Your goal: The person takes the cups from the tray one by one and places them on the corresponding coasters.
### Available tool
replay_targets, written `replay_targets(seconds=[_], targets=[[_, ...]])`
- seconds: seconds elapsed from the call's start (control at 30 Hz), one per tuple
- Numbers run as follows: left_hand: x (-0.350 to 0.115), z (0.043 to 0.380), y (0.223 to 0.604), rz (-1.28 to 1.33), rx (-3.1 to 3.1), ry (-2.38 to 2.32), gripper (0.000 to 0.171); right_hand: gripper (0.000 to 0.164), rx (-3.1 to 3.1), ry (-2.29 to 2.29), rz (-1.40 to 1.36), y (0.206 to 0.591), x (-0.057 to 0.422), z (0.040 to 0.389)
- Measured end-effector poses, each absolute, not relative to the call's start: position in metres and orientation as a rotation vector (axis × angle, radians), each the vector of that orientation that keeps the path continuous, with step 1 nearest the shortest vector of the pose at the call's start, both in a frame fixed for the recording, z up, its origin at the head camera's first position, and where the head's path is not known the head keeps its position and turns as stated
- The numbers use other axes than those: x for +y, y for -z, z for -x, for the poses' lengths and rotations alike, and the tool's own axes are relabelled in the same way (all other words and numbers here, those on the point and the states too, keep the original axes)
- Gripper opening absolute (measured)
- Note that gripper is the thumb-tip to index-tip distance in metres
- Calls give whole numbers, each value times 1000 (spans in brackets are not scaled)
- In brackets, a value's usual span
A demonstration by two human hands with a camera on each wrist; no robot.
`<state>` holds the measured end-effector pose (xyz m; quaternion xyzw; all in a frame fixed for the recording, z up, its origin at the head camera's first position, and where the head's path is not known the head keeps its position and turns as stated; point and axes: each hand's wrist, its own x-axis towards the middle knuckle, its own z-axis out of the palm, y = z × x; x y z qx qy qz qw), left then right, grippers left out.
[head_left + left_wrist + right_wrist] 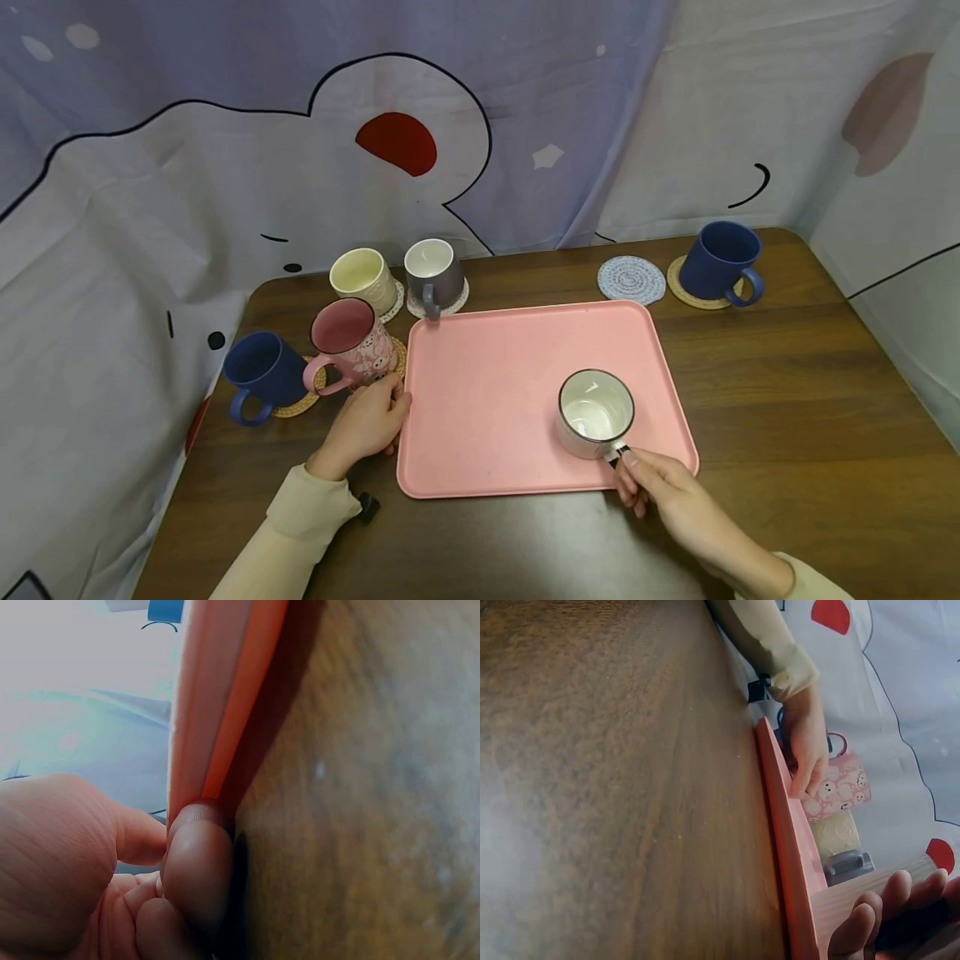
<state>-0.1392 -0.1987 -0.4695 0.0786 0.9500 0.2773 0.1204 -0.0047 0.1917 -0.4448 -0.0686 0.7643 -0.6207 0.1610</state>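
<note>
A pink tray (pixel 487 392) lies on the wooden table. Its left rim is pinched between the thumb and fingers of my left hand (pixel 370 417); in the left wrist view the fingertip (pixel 199 855) sits under the tray's edge. My right hand (pixel 667 492) holds the handle of a white mug (pixel 596 408) with a dark rim, over the tray's front right part. Whether the mug's base touches the tray I cannot tell. A pink patterned mug (pixel 352 342) stands just beyond my left hand.
Left of the tray is a blue mug (pixel 266 371) on a woven coaster (pixel 300 404). Behind are a cream cup (pixel 366 279) and a grey mug (pixel 435 275). At the back right are a bare light blue coaster (pixel 632 279) and another blue mug (pixel 718 262). A patterned curtain (pixel 540 100) hangs behind.
</note>
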Motion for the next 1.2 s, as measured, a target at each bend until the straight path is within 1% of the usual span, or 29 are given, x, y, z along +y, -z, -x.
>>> replay_targets(seconds=[0.27,0.47,0.77,0.93,1.2], targets=[[-199,139,469,-223,2781,-801,19,41,2181,1766,180,443,196,12],[-199,139,468,-221,2774,-804,19,43,2143,1811,202,439,202,24],[-199,139,468,-221,2759,-806,20,43,2267,1829,272,424,213,57],[-200,139,467,-216,2759,-807,20,45,2283,1829,226,419,221,77],[-199,140,469,-218,2762,-798,20,48,2259,1950,137,414,233,103]])
